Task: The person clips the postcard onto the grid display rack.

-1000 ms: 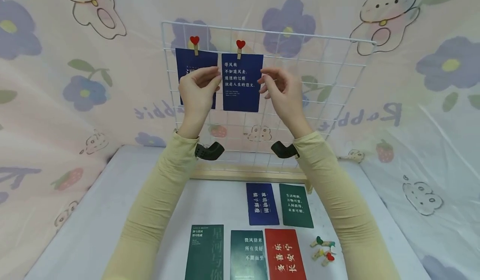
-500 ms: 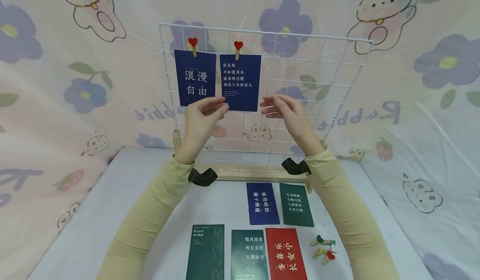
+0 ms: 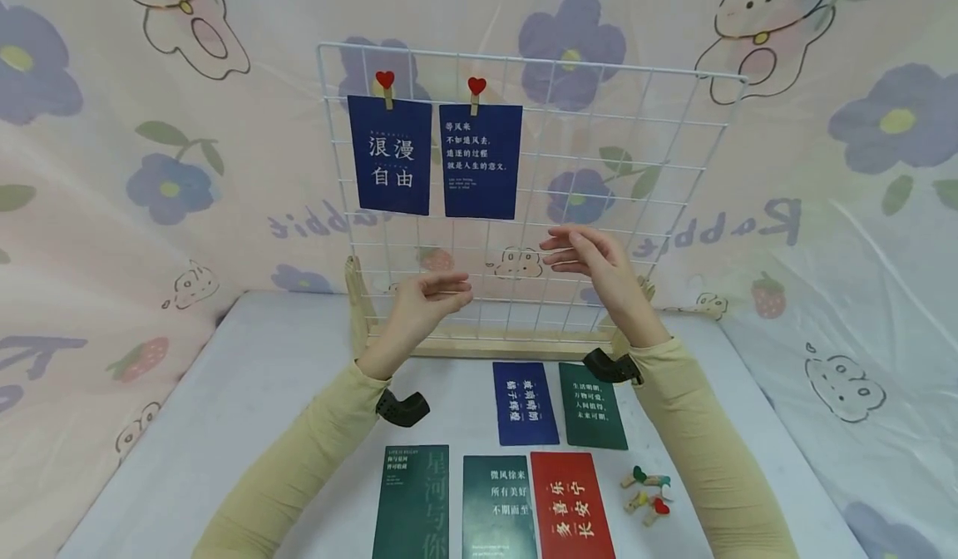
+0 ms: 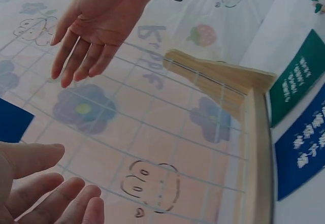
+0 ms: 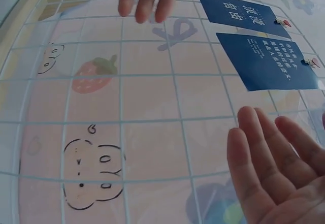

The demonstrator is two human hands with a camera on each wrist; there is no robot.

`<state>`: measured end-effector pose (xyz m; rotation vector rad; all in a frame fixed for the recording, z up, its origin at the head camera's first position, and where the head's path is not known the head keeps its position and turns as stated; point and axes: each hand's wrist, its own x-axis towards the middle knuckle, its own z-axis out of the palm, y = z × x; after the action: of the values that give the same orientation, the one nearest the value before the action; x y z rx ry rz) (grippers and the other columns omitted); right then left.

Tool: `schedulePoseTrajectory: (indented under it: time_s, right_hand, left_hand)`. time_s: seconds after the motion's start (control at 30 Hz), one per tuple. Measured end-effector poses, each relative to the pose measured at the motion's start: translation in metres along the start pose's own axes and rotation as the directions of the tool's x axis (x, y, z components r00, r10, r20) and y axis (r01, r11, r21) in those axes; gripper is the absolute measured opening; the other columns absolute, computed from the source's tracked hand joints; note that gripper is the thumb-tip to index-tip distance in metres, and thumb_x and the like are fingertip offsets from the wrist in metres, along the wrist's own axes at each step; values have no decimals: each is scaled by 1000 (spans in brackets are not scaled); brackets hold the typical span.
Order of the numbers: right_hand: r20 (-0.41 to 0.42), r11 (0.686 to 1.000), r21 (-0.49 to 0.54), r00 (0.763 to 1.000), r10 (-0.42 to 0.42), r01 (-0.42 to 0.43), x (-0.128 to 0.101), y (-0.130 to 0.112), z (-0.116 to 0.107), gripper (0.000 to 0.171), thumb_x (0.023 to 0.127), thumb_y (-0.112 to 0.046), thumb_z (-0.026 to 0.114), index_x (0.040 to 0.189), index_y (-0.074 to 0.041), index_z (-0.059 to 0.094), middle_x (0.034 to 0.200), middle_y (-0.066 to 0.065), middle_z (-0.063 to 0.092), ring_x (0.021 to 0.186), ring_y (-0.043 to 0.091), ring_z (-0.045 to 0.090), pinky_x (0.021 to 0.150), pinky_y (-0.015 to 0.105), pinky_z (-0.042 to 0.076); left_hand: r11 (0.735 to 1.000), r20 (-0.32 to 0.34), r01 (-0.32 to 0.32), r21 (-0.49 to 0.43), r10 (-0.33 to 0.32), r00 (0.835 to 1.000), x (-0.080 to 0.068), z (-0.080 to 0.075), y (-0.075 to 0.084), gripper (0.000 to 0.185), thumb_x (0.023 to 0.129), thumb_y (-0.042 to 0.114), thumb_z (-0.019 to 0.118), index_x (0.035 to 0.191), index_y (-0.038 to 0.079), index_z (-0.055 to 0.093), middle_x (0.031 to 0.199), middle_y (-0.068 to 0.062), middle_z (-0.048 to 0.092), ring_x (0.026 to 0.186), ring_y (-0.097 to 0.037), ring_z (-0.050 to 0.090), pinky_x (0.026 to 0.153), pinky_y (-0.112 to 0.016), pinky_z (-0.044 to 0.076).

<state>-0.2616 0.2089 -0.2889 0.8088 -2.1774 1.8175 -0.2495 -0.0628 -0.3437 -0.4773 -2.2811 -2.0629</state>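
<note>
A: While both hands hang free in front of the grid, what lies nearest the person?

B: On the table [image 3: 224, 393], nearest: two green cards [image 3: 413, 501] and a red card [image 3: 571, 505], with loose clips [image 3: 646, 492] to their right. Just beyond lie a blue card [image 3: 525, 403] and a smaller green card [image 3: 591, 405], close to the wooden base [image 3: 494, 348].

A: State of the hands?

B: The left hand [image 3: 428, 301] is relaxed, fingers loosely extended, holding nothing. The right hand [image 3: 595, 264] is likewise released, fingers straight, empty. Neither touches the white wire grid [image 3: 674, 176], judging by both wrist views.

A: And farther back?

B: Two blue cards [image 3: 437, 158] hang side by side at the grid's upper left, each under a red heart clip [image 3: 385, 86].

A: How would the person do the hanging step well?

B: Judgement: one hand takes a card, the other a clip. The card's top edge is lined up on the same wire as the hung pair, just beside the second card, then pinched squarely so it hangs straight.
</note>
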Motion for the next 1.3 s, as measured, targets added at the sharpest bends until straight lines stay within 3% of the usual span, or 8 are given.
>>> schedulePoseTrajectory:
  time_s: [0.4,0.7,1.07,1.3]
  right_hand:
    - [24,992,-93,996,85,-83,-45,23,-17,37,105,-20,39,129,5,53,114,24,63,95,25,67,86,32,53]
    - [-10,986,-66,988,155,-155,-79,42,-34,38,104,-20,42,129,8,51,110,23,64,93,23,66,85,30,54]
    - [6,960,-112,966,260,-258,-115,58,-58,39,103,-23,45,129,6,52,110,16,66,98,24,64,86,25,52]
    - [33,940,-153,949,313,-305,-137,63,-66,41,103,-21,45,129,10,49,114,26,62,100,25,64,84,24,53]
  left_hand:
    - [992,100,126,-29,-123,987,-18,8,-43,41,87,12,71,125,1,60,118,-20,62,100,-23,65,87,-36,53]
    - [975,129,216,-42,-209,969,-24,14,-65,39,87,9,70,124,0,60,115,-20,64,102,-27,64,85,-37,54]
    - [944,228,329,-12,-317,920,-31,28,-84,40,88,11,70,124,-1,58,115,-17,65,103,-25,63,87,-39,53]
    - [933,275,361,-14,-343,898,-32,33,-95,47,88,12,70,129,-6,53,109,-13,67,104,-33,62,86,-41,53]
